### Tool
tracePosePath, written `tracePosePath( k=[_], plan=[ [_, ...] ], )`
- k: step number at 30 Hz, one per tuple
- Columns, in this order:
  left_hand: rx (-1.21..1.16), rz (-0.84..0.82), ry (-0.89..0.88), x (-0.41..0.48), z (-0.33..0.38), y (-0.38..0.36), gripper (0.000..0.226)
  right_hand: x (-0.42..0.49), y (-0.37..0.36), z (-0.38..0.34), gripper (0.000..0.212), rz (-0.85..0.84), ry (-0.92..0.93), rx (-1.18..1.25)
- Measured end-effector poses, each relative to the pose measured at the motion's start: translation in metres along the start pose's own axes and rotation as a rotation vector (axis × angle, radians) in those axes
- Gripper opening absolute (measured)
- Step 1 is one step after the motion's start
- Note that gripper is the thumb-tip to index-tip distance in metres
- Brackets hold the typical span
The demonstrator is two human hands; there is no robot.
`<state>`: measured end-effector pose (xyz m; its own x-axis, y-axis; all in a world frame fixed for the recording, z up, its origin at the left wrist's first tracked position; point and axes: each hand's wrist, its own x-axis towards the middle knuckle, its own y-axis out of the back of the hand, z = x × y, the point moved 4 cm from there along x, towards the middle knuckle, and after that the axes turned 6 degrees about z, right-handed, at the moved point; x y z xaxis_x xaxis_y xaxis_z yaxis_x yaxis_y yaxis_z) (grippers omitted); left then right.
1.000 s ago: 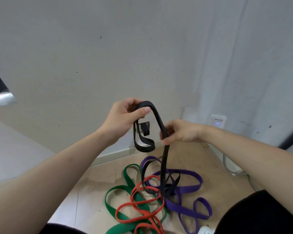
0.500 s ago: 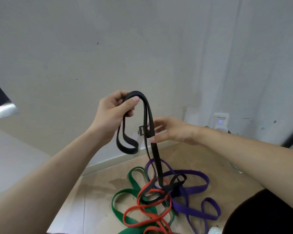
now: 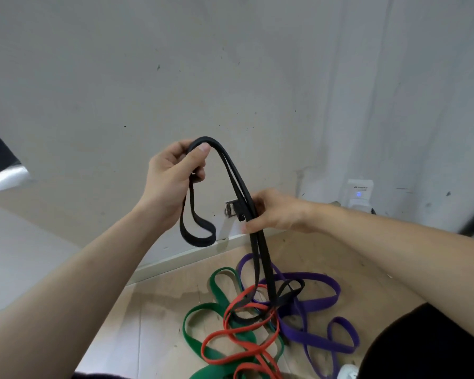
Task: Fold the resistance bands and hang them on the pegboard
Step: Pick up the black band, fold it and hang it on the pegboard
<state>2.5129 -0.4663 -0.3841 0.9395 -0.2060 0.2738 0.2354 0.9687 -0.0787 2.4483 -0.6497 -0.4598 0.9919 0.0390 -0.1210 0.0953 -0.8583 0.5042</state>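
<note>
L hand [image 3: 173, 181], centre frame, has fingers + thumb curled tight round the top fold of the black band [image 3: 237, 177]; a short loop hangs below it. R hand [image 3: 274, 212], just right of centre, wraps both long strands lower down. The rest trails to the floor [image 3: 153, 324], lower centre, crossing the red band [image 3: 225, 317], green band [image 3: 216, 289] & purple band [image 3: 320, 301]. I judge it light, floppy and rubbery: grippy, stretches if tugged, and the tail may drag the red one. Best hold is at each fold, strands pinched flat. No pegboard in view.
</note>
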Motion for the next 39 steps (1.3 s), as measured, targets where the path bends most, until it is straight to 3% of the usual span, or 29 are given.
tracePosePath(
  k=[5,9,16,20,24,32,35,39],
  plan=[
    [0.007,0.041,0.006,0.006,-0.003,0.008,0.004,-0.004,0.011,0.009,0.021,-0.027,-0.062,-0.051],
    [0.112,-0.016,0.040,0.008,-0.012,0.017,0.004,-0.009,0.043,-0.003,0.022,0.148,0.009,-0.083],
    [0.355,-0.340,0.181,-0.006,-0.030,0.000,0.047,-0.024,0.071,-0.047,0.028,0.362,0.269,-0.022],
    [0.359,-0.441,0.169,-0.019,-0.026,-0.026,0.034,-0.030,0.057,-0.064,0.032,0.335,0.358,-0.066],
    [0.272,-0.387,0.128,-0.022,-0.021,-0.035,0.026,-0.027,0.045,-0.061,0.033,0.264,0.346,-0.103],
    [0.272,-0.294,0.034,-0.023,-0.011,-0.032,0.011,-0.014,0.024,-0.019,0.013,-0.012,0.131,-0.206],
    [0.232,-0.220,0.005,-0.020,-0.007,-0.025,0.011,-0.015,0.036,-0.019,0.018,0.032,0.099,-0.118],
    [0.135,-0.129,-0.001,-0.016,-0.001,-0.018,0.004,-0.020,0.060,-0.038,0.025,0.257,0.152,0.103]
  ],
)
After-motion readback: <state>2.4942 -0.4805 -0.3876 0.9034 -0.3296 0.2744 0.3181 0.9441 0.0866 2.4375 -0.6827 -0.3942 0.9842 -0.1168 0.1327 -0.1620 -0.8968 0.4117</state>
